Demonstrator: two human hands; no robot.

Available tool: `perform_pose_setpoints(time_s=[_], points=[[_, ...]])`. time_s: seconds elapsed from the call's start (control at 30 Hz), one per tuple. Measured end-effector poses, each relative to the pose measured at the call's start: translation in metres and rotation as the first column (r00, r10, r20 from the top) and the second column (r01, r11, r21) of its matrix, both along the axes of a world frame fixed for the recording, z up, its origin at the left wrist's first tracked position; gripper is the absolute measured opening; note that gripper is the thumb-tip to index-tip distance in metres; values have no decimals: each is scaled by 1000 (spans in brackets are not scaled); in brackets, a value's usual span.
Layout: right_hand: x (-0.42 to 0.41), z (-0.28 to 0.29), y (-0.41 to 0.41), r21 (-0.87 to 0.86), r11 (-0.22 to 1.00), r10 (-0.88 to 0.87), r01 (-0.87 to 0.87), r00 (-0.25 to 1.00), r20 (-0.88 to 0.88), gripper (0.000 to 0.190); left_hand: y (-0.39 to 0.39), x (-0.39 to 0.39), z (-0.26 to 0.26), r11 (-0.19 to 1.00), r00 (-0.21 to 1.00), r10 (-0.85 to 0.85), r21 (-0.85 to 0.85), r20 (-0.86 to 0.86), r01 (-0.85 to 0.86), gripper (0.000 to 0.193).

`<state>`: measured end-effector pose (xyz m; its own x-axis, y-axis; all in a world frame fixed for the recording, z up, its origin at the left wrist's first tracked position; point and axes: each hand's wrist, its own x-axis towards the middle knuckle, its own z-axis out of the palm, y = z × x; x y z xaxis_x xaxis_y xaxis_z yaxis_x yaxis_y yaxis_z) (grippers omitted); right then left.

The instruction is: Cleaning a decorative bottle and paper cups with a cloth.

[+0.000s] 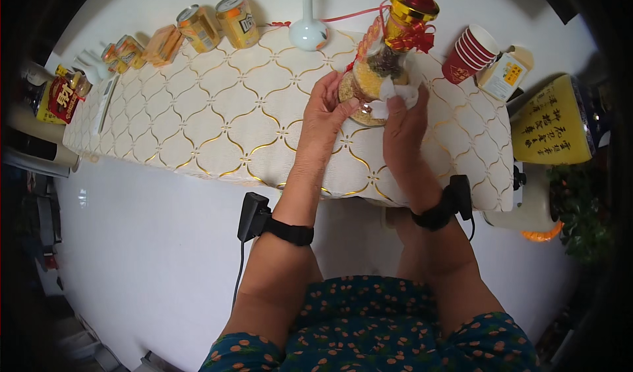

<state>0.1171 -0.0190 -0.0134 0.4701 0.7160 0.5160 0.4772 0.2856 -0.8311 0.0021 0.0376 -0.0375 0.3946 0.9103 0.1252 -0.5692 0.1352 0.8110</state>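
A gourd-shaped glass jar (368,77) filled with layers of grains stands on the patterned tablecloth (217,119) before me. Its top is a gold and red lid (414,1), and a red bow and braided cord hang at its neck. My left hand (329,102) holds the jar's lower left side, thumb in front and fingers around the back. On the other side, my right hand (408,119) pinches a crumpled white tissue or cloth (403,95) against the glass. Parts of the jar's right side are hidden behind the tissue and fingers.
A pale porcelain vase (308,33) and drink cans (238,23) line the back edge beside an orange packet (163,45). Stacked red paper cups (470,55) and a small carton (504,75) stand right of the jar. A yellow container with writing (554,124) is beyond the table's right end.
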Motion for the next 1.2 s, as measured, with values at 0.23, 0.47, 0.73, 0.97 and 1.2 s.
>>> perform_pose_setpoints(time_s=[0.23,0.47,0.73,0.97,1.2], points=[[6,-9,-9,-128,975,-108,184,887,449,49,1,0,-2,1000,1000,-3,26,-11,3,62],[16,6,-23,-22,969,-166,246,715,679,46,-7,0,2,997,995,32,78,-98,-24,58],[13,7,-43,-42,996,-24,79,680,733,32,-45,3,14,760,656,629,507,-418,-406,25],[1,-1,-38,99,962,192,-256,883,428,32,-65,11,16,716,590,617,683,-521,-145,29],[2,13,-45,77,972,165,-220,881,444,43,-46,-4,17,698,588,713,471,-383,-539,21]])
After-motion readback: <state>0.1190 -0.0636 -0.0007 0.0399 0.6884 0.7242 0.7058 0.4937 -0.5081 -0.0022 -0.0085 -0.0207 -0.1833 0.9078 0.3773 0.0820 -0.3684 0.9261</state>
